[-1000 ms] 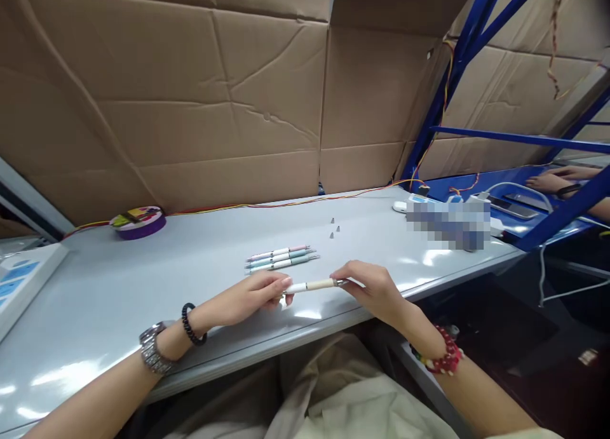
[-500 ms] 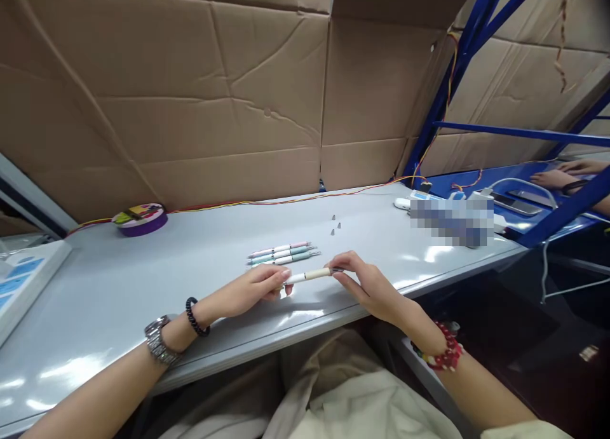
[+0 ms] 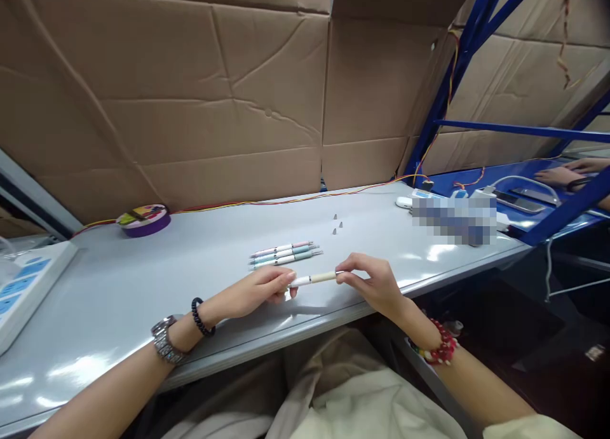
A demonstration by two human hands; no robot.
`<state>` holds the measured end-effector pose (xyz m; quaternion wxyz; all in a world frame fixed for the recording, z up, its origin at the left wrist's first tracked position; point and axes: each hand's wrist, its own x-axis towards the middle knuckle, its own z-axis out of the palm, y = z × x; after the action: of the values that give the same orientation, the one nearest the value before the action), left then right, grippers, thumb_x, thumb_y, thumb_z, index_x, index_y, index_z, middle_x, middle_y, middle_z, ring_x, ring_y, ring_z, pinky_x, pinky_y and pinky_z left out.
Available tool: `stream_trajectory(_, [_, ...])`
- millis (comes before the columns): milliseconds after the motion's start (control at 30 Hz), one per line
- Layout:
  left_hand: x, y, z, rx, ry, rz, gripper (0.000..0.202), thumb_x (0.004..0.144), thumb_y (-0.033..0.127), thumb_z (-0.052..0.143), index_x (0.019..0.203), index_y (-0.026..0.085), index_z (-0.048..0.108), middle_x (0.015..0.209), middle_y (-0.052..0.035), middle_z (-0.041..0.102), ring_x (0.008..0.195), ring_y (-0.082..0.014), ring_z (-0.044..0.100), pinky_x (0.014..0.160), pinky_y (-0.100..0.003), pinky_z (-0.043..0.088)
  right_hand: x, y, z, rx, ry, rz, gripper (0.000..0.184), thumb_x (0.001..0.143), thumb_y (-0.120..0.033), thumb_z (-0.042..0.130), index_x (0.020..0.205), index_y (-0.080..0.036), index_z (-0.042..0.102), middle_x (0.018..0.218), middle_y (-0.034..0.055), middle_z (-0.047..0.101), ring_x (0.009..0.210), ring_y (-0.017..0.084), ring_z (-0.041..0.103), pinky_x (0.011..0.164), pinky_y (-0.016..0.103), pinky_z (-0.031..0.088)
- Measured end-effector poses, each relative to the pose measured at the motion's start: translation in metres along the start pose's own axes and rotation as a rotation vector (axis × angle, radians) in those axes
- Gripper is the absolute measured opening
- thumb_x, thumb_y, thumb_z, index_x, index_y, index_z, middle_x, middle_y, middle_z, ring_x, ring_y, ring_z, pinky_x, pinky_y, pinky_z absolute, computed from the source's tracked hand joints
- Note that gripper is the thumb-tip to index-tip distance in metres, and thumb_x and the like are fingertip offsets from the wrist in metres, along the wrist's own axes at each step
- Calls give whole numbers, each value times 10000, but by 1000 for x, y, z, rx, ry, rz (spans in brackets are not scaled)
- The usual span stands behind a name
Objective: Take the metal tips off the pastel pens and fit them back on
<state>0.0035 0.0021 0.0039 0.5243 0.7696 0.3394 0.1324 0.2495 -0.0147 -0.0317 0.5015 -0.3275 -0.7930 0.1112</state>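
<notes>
A pen (image 3: pixel 323 277) with a white half and a cream half is held level over the front of the table, a dark band at its middle. Its white end sits in the closed fingers of my left hand (image 3: pixel 267 286). The thumb and fingers of my right hand (image 3: pixel 374 281) pinch the cream end, where a bit of metal shows; the very tip is hidden. Just behind lie several pens side by side: a pink and white pen (image 3: pixel 281 249) and green and white pens (image 3: pixel 288 258). Farther back stand small grey cone-shaped pieces (image 3: pixel 334 231).
A purple roll of tape (image 3: pixel 145 228) lies at the back left. Power strips are at the left edge (image 3: pixel 45 280) and back right (image 3: pixel 422 194). Cardboard (image 3: pixel 229 96) walls the back, with wires along its foot. Another person's hands (image 3: pixel 557 174) rest beyond the blue frame (image 3: pixel 505 129).
The right-hand fingers have shifted at the pen's cream end, covering more of its metal tip. The view has moved slightly. Pens and grey pieces on the table stay put.
</notes>
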Motion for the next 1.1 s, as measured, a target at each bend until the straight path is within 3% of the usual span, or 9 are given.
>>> stream_trajectory(133, [-1,0,1,7,-26,7,461,926,520,276,780,156,518,575,55,288,541,-105,253,528,-238,244,-1,-2,0,-151,-96,-7,378,939,-383,399,677,-178,577,577,16,577,539,130,532,536,246,429])
stream_trajectory(300, [0,-3,1,33,32,-7,467,928,520,267,791,157,527,598,49,298,552,-106,268,537,-236,258,1,0,-9,-45,-249,21,311,860,-393,559,1104,-201,553,965,60,675,834,167,625,749,277,494])
stream_trajectory(367, [1,-4,1,55,30,-6,469,928,519,270,786,157,532,593,50,307,550,-104,275,539,-234,262,2,0,-12,-71,-260,56,184,881,-355,532,953,-208,615,832,33,695,720,152,632,661,252,489])
stream_trajectory(433, [1,-5,0,81,11,-3,467,929,517,271,778,161,531,589,50,319,550,-104,287,545,-232,271,3,0,-14,-145,-310,78,263,917,-336,460,776,-202,636,643,7,671,559,132,600,556,235,450])
stream_trajectory(600, [1,-5,3,125,51,-8,484,928,526,254,786,163,542,594,46,333,556,-109,305,553,-232,288,5,-2,-16,-135,-359,151,192,873,-370,534,933,-207,617,791,14,707,626,127,626,574,215,445])
stream_trajectory(733, [0,-4,5,161,37,-10,480,926,524,265,778,165,548,608,38,355,578,-115,331,567,-232,298,5,-1,-17,-190,-385,155,355,940,-334,393,678,-193,587,494,-26,603,449,105,537,512,211,393])
stream_trajectory(867, [0,-5,5,155,46,-8,473,927,522,264,790,171,550,600,42,348,570,-117,325,565,-232,298,6,-1,-18,-150,-409,159,185,882,-362,515,860,-201,603,657,-9,675,567,118,594,547,209,409])
stream_trajectory(967, [1,-6,4,154,54,5,475,921,529,277,775,172,553,606,38,365,574,-117,339,567,-231,305,6,-2,-17,-185,-427,135,330,936,-334,409,693,-192,582,526,-22,610,472,104,523,520,213,381])
stream_trajectory(1100, [1,-7,4,159,70,14,487,923,530,266,781,169,559,604,36,361,568,-118,338,551,-232,302,6,-1,-14,-232,-445,92,335,926,-402,423,722,-190,581,622,2,627,539,114,529,532,218,373])
